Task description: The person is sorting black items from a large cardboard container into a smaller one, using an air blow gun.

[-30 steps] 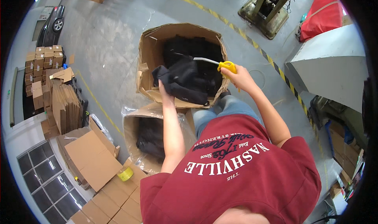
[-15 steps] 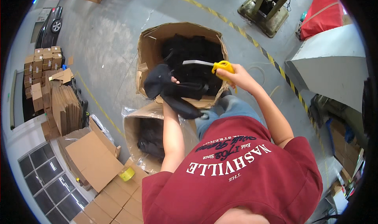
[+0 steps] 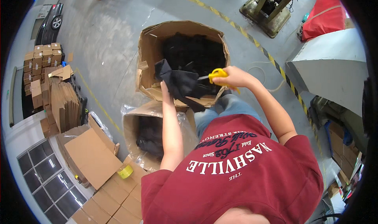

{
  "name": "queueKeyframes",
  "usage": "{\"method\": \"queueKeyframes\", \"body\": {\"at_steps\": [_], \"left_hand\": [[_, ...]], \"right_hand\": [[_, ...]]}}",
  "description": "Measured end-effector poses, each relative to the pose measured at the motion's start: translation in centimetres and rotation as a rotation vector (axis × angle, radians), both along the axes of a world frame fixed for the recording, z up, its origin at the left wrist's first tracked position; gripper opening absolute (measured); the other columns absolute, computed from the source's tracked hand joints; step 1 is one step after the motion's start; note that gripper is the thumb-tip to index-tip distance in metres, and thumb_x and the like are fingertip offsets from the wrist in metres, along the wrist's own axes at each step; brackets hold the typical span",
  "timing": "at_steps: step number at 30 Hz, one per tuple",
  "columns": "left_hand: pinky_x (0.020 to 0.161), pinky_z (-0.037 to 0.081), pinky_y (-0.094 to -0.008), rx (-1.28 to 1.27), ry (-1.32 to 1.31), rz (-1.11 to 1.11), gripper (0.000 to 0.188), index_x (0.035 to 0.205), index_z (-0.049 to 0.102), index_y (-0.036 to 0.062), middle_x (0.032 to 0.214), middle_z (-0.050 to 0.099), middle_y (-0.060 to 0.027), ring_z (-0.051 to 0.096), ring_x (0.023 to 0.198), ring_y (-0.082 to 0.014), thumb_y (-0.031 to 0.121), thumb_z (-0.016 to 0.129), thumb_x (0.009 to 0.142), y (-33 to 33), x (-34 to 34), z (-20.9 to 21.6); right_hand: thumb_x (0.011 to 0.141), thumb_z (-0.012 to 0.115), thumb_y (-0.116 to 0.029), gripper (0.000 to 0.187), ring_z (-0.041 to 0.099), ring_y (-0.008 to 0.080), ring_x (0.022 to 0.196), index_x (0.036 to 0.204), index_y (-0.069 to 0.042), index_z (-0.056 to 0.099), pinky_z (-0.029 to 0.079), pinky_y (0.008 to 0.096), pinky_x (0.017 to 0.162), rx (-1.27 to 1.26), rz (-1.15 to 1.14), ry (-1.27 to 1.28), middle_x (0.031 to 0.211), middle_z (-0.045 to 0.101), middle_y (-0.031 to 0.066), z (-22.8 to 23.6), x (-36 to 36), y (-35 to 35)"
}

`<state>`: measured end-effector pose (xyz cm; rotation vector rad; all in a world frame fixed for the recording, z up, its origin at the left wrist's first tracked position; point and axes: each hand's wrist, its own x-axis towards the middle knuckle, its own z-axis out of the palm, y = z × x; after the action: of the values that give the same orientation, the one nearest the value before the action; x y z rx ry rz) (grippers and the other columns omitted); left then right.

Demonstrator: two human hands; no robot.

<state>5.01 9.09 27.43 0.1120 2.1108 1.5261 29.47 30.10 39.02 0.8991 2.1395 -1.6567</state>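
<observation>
left hand (image 3: 165, 87): closed on limp black fabric piece (image 3: 179, 82), light, floppy; pinch near top edge
right hand (image 3: 230, 76): fist around yellow-handled cutter (image 3: 215, 74), blade touching fabric

Open concrete floor (image 3: 118, 39) lies beyond my fingers, while the black-filled large carton (image 3: 185, 39), the plastic-lined box (image 3: 136, 125) below and flattened cardboard (image 3: 92, 157) at left hem me in.

Bright, even indoor light; soft shadows; floor (image 3: 118, 39) sheen; strong fisheye bending, black vignette at rim; mostly sharp.
</observation>
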Motion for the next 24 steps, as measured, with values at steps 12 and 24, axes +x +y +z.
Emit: {"method": "queueKeyframes", "body": {"at_steps": [12,24], "left_hand": [[0.075,0.047,-0.0295,-0.191,0.39,-0.024,0.044,0.093,0.063,-0.0082,0.089,0.066,-0.0089,0.061,0.078,-0.0167,0.028,0.076,0.073,0.4,0.8,1.7],[0.089,0.041,-0.038,1.429,-1.245,-0.707,0.045,0.121,0.049,0.0124,0.105,0.054,-0.004,0.05,0.1,-0.0244,0.041,0.049,0.087,-10.2,-6.4,-8.0]], "right_hand": [[0.079,0.059,-0.052,0.05,0.061,0.0176,0.051,0.091,-0.004,0.063,0.048,0.0303,0.05,0.253,-0.099,0.148,0.062,0.061,0.0118,-1.9,0.2,-0.3],[0.078,0.063,-0.051,0.046,0.052,0.009,0.046,0.085,-0.006,0.062,0.043,0.0241,0.042,-0.26,-0.109,0.12,0.059,0.054,0.0029,-2.4,-1.2,-1.4]]}}
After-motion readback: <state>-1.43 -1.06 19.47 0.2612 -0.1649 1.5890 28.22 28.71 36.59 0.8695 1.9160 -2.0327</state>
